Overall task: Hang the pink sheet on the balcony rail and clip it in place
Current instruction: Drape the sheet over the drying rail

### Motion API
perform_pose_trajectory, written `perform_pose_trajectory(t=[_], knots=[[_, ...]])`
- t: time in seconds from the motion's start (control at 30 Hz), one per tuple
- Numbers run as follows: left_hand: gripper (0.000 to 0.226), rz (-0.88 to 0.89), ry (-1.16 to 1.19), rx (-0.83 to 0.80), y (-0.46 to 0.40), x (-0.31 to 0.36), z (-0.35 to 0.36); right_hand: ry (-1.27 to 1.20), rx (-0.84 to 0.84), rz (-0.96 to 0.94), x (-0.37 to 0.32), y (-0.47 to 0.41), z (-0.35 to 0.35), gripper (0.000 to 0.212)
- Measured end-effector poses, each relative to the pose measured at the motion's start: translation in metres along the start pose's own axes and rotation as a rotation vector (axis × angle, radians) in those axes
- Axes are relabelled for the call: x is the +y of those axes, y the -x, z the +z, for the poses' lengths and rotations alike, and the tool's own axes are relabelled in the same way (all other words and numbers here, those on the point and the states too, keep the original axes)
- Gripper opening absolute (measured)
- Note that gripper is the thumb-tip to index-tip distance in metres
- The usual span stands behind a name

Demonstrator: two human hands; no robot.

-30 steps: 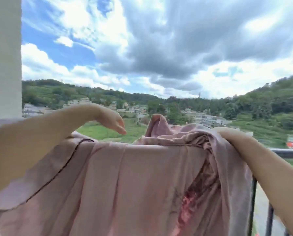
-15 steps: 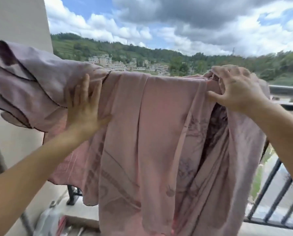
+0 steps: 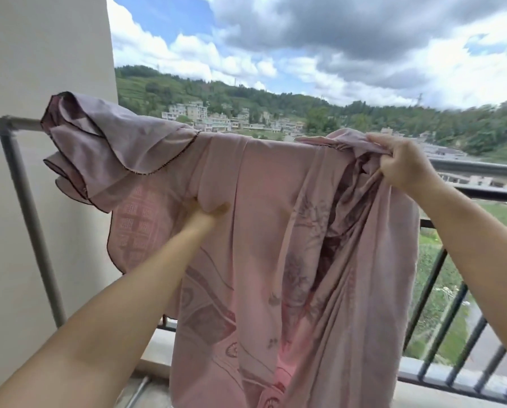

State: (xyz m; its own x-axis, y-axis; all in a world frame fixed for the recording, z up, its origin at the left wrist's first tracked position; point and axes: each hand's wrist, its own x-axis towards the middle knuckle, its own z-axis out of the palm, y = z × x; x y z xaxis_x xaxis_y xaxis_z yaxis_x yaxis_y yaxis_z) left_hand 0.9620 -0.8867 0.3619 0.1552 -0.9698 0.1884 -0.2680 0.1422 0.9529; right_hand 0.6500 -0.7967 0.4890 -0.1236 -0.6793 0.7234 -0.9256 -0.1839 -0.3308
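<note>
Sheet, pink, draped over grey rail, long axis left to right, folds hanging down. Left hand pinched on mid-cloth; right hand clenched on bunched top edge, right end.

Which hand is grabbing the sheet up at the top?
The right hand. It grips the bunched pink sheet up at rail height, while the left hand pinches it lower down.
</note>
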Motion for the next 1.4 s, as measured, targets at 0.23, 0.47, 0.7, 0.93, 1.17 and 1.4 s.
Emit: perform_pose_trajectory(t=[0.23, 0.47, 0.7, 0.93, 1.17, 1.4], knots=[[0.039, 0.152, -0.064, -0.009, 0.029, 0.031, 0.009, 0.120, 0.051, 0.000, 0.018, 0.021, -0.004, 0.055], [0.077, 0.039, -0.223, -0.291, 0.024, 0.032, -0.050, -0.120, -0.284, 0.448, 0.031, 0.043, -0.001, 0.097], [0.017, 0.210, -0.192, -0.096, 0.046, 0.032, -0.054, -0.202, -0.006, 0.568, 0.045, 0.055, 0.006, 0.032], [0.024, 0.150, 0.352, -0.221, 0.107, 0.063, 0.004, -0.321, 0.234, 0.503, 0.048, -0.004, -0.056, 0.032], [0.038, 0.296, -0.194, -0.440, 0.186, 0.080, 0.094, 0.207, -0.286, 0.421, -0.016, 0.023, 0.001, 0.080], [0.040, 0.333, -0.504, -0.763, 0.212, 0.044, 0.111, 0.358, -0.571, 0.044, -0.094, 0.073, 0.056, 0.065]])
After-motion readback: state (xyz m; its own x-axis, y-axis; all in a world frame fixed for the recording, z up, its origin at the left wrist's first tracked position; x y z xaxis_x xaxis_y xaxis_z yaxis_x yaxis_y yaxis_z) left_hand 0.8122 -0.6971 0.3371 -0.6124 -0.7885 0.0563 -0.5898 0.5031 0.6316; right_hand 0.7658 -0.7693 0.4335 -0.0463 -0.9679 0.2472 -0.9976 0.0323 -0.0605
